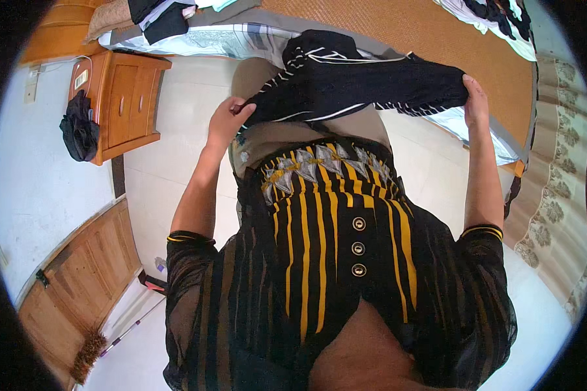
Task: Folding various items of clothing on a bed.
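A black knit garment with white stripes and white piping (352, 90) is stretched sideways above my thighs, in front of the bed's edge. My left hand (230, 119) pinches its left end between thumb and fingers. At the opposite end, my right hand (475, 97) grips the edge, thumb on top. Part of the garment is bunched at its upper middle, near the bed. Its far side and underside are hidden, and I cannot tell which part of the garment each hand holds.
Ahead lies a bed with a woven brown mat (372, 22). Folded clothes (164, 22) lie at its left, more clothes (499, 19) at its right. A wooden nightstand (132, 105) with black cloth (79, 127) hanging on it stands left. Curtains (548, 195) hang right; a duster (89, 357) is lower left.
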Demonstrator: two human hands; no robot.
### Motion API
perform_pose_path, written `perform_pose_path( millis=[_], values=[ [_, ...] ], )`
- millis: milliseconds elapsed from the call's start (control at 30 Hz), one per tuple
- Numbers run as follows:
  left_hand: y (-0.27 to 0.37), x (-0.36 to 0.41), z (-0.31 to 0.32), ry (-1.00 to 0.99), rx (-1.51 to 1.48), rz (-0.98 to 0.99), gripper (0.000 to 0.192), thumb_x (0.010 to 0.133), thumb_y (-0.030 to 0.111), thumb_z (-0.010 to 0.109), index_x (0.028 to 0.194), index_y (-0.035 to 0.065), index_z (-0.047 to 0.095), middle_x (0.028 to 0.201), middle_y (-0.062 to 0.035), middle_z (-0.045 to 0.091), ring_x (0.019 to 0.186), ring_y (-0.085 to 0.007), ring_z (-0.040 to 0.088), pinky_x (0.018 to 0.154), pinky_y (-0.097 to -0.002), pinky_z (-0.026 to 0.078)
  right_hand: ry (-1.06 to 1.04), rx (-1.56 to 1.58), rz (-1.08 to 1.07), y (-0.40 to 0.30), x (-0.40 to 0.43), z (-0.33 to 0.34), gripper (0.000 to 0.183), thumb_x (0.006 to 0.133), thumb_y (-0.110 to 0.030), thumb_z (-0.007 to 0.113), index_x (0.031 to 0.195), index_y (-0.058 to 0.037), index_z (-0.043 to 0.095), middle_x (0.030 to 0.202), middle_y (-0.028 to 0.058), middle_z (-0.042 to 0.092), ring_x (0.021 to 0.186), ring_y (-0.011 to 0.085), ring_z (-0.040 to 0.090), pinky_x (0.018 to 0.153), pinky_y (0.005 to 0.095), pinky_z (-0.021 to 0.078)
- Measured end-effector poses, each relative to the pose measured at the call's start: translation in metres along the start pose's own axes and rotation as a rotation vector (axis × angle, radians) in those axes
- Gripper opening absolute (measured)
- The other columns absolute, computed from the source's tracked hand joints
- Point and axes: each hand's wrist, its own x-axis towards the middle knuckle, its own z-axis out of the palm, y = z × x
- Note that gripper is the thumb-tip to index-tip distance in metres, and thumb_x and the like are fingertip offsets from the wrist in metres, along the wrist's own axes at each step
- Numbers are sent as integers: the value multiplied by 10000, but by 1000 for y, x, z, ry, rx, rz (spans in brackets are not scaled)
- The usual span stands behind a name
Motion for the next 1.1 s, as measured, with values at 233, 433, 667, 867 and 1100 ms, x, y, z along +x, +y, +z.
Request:
perform_pose_path(
  millis=[233, 433, 667, 867, 1100],
  values=[
    [0, 8, -2, -159, -124, -117, 271, 802, 241, 610, 898, -11, 597, 719, 10, 565, 661, -73, 490, 614, -206, 394, -109, -39, 104, -6, -6, 5, 186, 850, -190, 523, 930, -41, 599, 889, 25, 605, 845, 119, 543, 777, 243, 402],
    [19, 18, -21, 72, -211, 130, 242, 818, 207, 591, 947, 2, 598, 836, 21, 556, 781, -60, 475, 710, -200, 379, -186, 163, 293, -29, -24, 10, 285, 828, -267, 553, 984, -32, 592, 941, 68, 612, 868, 181, 564, 807, 295, 429],
    [32, 24, -38, 121, -730, -275, 201, 845, 187, 477, 921, 31, 577, 870, -59, 599, 784, -157, 555, 723, -260, 428, -243, 291, 370, -33, -11, 5, 375, 819, -283, 570, 1047, 14, 557, 1053, 136, 579, 966, 230, 549, 872, 342, 431],
    [14, 24, -29, -18, -1088, -428, 257, 868, 199, 455, 994, 1, 561, 983, -124, 599, 923, -226, 567, 845, -334, 435, -219, 341, 449, -24, -9, 29, 358, 823, -269, 566, 1052, 6, 556, 1066, 134, 571, 964, 241, 547, 891, 353, 415],
    [112, 13, 11, -86, -1241, -236, 271, 866, 175, 473, 1069, -1, 511, 995, -110, 591, 935, -218, 558, 853, -333, 432, -264, 153, 97, -61, -40, 111, 304, 832, -239, 556, 1042, -19, 569, 991, 76, 601, 892, 171, 556, 843, 294, 416]
  ],
)
